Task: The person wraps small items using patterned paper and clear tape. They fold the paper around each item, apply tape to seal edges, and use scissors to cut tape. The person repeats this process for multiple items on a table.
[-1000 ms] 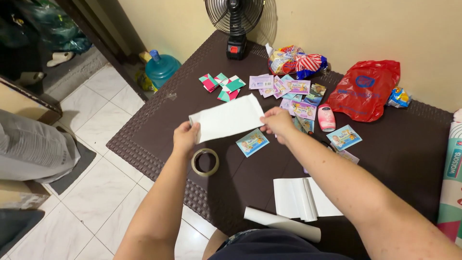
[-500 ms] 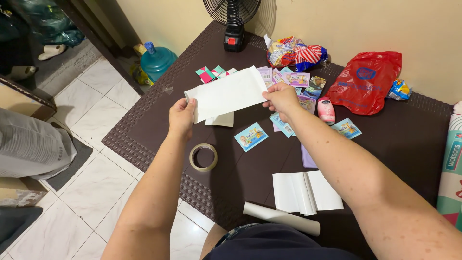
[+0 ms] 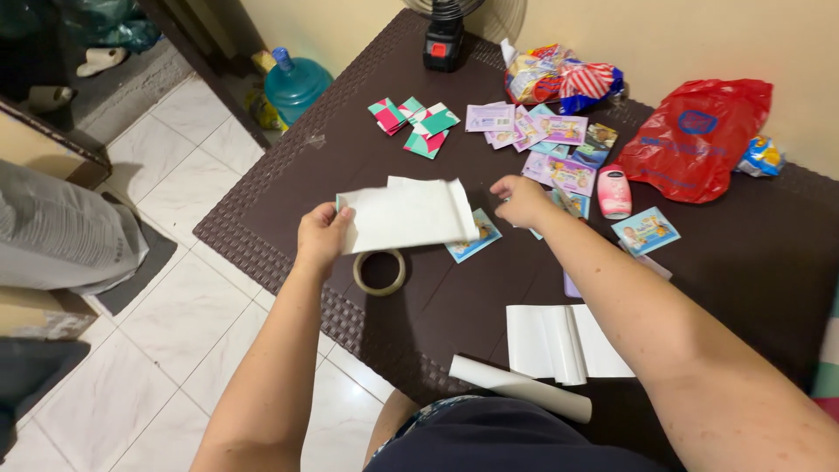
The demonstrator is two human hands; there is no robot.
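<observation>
Since the earlier frame: white rectangular paper sheet lowered toward the table, right hand released from its right edge.

Left hand: closed in a pinch on the left short edge of the white paper sheet, thumb on top. Right hand: off the sheet, just right of it, fingers loosely curled, holding nothing visible.

Sheet position: centre of the frame, above the dark brown woven-pattern table. Long axis roughly horizontal across the frame, free end pointing right. Right end curled or folded upward, overlapping a small blue printed sachet.

Directly below the sheet: beige adhesive tape roll, lying flat, near the table's lower-left edge. That edge runs diagonally from upper centre to lower centre, with white tiled floor beyond it.

Open table surface: left of the sheet up to the green-and-pink folded paper pieces, and between the tape roll and the white folded sheets at lower right. White rolled paper tube at the near edge. Upper right crowded: purple and blue sachets, pink small bottle, red plastic bag.
</observation>
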